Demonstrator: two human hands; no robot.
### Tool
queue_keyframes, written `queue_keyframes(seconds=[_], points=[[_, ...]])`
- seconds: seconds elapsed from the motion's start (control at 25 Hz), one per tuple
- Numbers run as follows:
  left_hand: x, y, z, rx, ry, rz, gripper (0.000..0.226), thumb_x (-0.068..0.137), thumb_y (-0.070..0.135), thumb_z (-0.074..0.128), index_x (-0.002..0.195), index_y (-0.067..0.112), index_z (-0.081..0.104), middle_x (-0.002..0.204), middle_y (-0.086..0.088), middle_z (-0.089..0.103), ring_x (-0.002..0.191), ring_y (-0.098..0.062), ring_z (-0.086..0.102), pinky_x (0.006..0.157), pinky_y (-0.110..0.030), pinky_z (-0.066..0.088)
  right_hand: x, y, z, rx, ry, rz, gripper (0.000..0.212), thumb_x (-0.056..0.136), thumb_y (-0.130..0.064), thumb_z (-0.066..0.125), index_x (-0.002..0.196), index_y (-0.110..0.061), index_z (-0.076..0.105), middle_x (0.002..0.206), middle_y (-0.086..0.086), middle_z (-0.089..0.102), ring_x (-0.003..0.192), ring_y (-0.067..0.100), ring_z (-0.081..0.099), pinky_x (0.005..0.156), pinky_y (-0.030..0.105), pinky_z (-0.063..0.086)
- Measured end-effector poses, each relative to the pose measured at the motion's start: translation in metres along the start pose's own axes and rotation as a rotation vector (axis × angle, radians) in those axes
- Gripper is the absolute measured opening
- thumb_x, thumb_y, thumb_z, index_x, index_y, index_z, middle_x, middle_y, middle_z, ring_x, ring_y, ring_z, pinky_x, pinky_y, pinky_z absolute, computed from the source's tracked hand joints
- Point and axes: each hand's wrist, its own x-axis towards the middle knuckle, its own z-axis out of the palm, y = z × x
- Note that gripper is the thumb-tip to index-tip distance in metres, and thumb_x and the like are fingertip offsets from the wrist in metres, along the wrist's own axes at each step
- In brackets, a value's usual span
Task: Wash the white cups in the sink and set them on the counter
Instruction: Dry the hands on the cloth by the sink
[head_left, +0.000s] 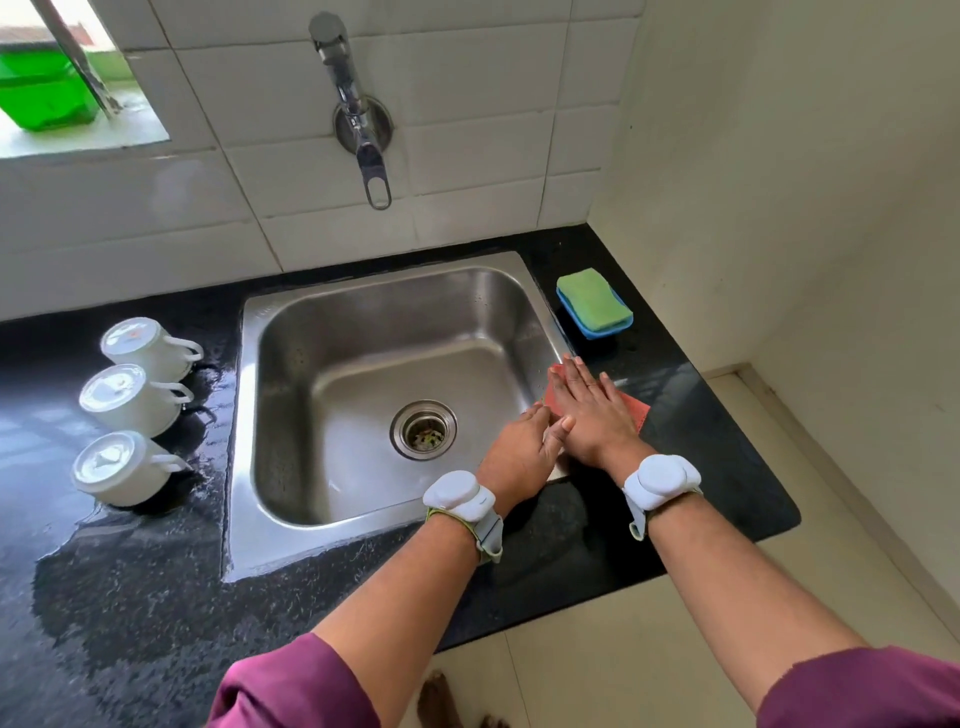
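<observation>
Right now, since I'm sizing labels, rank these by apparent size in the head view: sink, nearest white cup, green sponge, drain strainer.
1. sink, by far the largest.
2. nearest white cup.
3. green sponge and drain strainer look about alike, so I won't rank them.

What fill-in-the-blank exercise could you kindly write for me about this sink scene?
1. ____ white cups stand upside down on the counter.
2. The green sponge lies in a ____ tray.
3. The right hand lies flat on the reddish cloth, to the ____ of the sink.

Missing words: three; blue; right
</observation>
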Motion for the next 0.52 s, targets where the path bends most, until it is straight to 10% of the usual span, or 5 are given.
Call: queue_keyframes(seconds=[0.52], points=[[0.059, -0.005, -0.001, -0.230, -0.024, -0.074, 0.052, 0.101, 0.041, 0.031, 0.144, 0.012, 0.039, 0.140, -0.016, 0.051, 0.131, -0.032, 0.045, 0.103, -0.026, 0.033, 0.022, -0.005, 0.008, -0.008, -0.029, 0.061, 0.075, 0.094, -0.029, 0.036, 0.147, -0.008, -0.011, 0.157, 0.008, -0.020, 0.145, 0.020, -0.015, 0.117, 0.035, -0.006]])
